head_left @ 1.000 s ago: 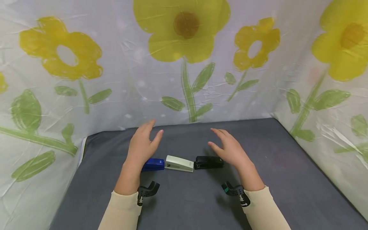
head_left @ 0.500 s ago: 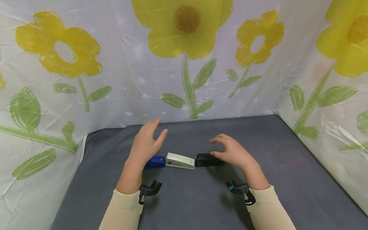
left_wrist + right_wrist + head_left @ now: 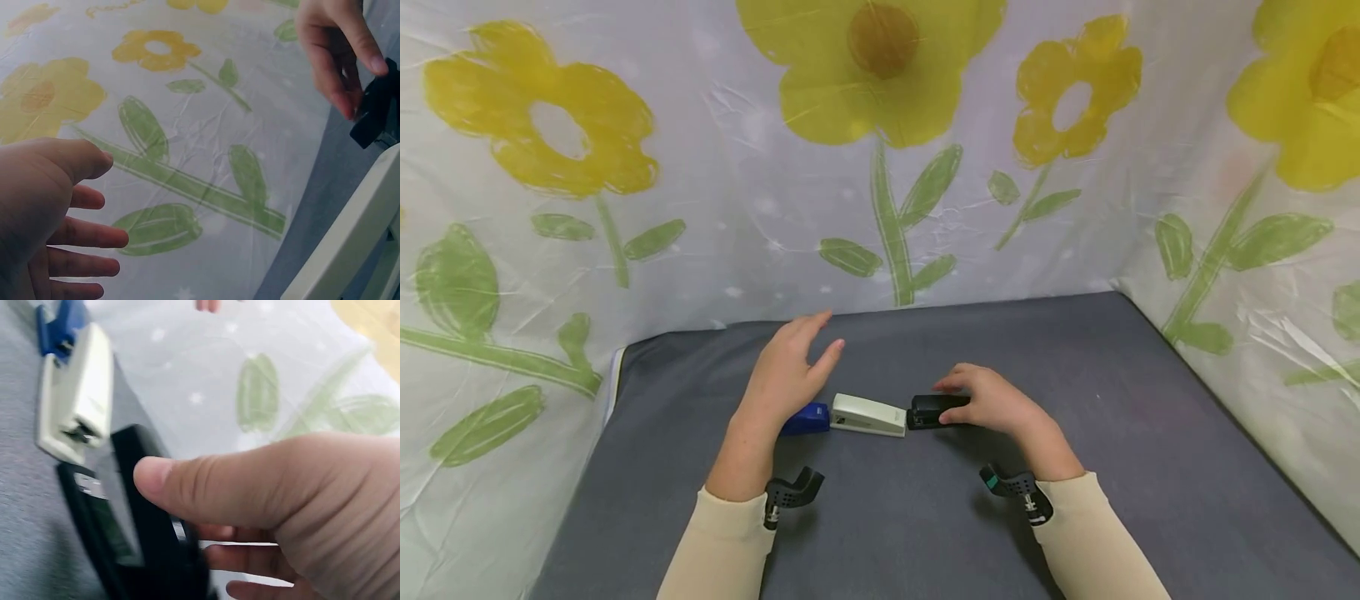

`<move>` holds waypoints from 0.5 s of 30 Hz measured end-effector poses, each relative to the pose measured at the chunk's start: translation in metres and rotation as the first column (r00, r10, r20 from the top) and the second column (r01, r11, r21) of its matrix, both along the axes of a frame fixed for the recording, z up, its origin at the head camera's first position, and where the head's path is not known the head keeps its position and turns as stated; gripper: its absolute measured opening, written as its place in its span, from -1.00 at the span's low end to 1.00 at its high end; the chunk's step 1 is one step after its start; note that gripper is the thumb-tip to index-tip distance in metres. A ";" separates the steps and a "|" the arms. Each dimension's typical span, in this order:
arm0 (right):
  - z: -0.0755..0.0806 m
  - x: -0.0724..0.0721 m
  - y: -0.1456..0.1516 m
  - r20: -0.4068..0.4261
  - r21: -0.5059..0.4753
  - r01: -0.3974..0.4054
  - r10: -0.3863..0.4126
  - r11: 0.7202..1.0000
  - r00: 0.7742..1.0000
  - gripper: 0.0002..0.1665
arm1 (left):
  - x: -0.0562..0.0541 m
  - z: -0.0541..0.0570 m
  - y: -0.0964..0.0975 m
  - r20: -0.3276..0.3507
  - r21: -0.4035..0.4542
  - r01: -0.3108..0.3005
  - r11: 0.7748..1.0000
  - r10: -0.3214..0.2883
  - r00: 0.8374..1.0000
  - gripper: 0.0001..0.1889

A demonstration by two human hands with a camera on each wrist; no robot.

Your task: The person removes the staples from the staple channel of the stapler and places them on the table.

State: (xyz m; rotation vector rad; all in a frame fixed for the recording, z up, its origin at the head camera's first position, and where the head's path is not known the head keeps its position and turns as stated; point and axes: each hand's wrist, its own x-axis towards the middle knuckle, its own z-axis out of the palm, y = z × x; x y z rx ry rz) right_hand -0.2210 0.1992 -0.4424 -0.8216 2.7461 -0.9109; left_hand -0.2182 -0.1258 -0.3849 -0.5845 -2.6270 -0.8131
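Observation:
Three staplers lie in a row on the dark grey cloth: a blue stapler at left, a white stapler in the middle and a black stapler at right. My right hand is at the black stapler, thumb on its near side and fingers on its far side; the right wrist view shows the thumb against its upper arm. My left hand hovers over the blue stapler with fingers extended, holding nothing, and hides part of it. In the left wrist view the left fingers are spread apart.
A grey cloth covers the table. White sheets with yellow flowers hang behind it and along both sides. Each wrist bears a black camera mount.
My right hand has come down onto the black stapler, its thumb and fingers closing about it. The left hand has drifted slightly right. The staplers keep their places.

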 end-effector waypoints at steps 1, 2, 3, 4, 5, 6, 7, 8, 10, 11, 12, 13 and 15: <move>-0.002 -0.001 -0.003 -0.024 0.020 -0.007 0.007 1.000 1.000 -0.49 | -0.001 0.000 0.000 -0.003 -0.004 0.002 1.000 -0.002 1.000 -0.44; -0.003 -0.001 -0.005 -0.048 0.037 -0.013 0.015 0.999 0.999 -0.51 | -0.001 -0.001 0.000 -0.006 -0.007 0.005 1.000 -0.005 1.000 -0.45; -0.004 -0.001 -0.007 -0.064 0.049 -0.015 0.018 0.999 0.998 -0.53 | -0.002 -0.002 0.001 -0.009 -0.010 0.009 1.000 -0.009 1.000 -0.45; -0.004 -0.001 -0.009 -0.077 0.059 -0.015 0.019 0.998 0.997 -0.54 | -0.002 -0.002 0.001 -0.011 -0.011 0.013 1.000 -0.013 1.000 -0.46; -0.005 0.000 -0.010 -0.089 0.069 -0.014 0.020 0.997 0.996 -0.56 | -0.003 -0.003 0.002 -0.010 -0.012 0.017 1.000 -0.017 1.000 -0.46; -0.005 0.000 -0.010 -0.094 0.077 -0.012 0.020 0.997 0.995 -0.56 | -0.004 -0.003 0.002 -0.010 -0.014 0.020 1.000 -0.020 1.000 -0.46; -0.005 0.000 -0.010 -0.092 0.080 -0.012 0.019 0.997 0.996 -0.56 | -0.004 -0.004 0.003 -0.008 -0.016 0.023 1.000 -0.023 1.000 -0.47; -0.005 0.000 -0.010 -0.089 0.079 -0.014 0.021 0.997 0.996 -0.57 | -0.005 -0.005 0.004 -0.001 -0.018 0.026 1.000 -0.026 1.000 -0.47; -0.005 0.000 -0.009 -0.081 0.078 -0.020 0.026 0.997 0.996 -0.57 | -0.006 -0.007 0.006 0.019 -0.025 0.030 0.999 -0.030 0.999 -0.48; -0.005 0.000 -0.008 -0.078 0.078 -0.024 0.030 0.997 0.996 -0.57 | -0.007 -0.008 0.008 0.036 -0.029 0.034 0.999 -0.033 0.999 -0.49; -0.004 0.000 -0.008 -0.074 0.075 -0.029 0.034 0.997 0.997 -0.58 | -0.008 -0.010 0.010 0.053 -0.036 0.041 0.999 -0.039 0.998 -0.49; -0.004 0.000 -0.007 -0.070 0.075 -0.031 0.036 0.997 0.997 -0.58 | -0.008 -0.012 0.012 0.072 -0.043 0.048 0.998 -0.045 0.996 -0.49; -0.002 0.000 -0.005 -0.060 0.076 -0.032 0.037 0.997 0.998 -0.60 | -0.009 -0.017 0.017 0.111 -0.053 0.071 0.996 -0.065 0.992 -0.49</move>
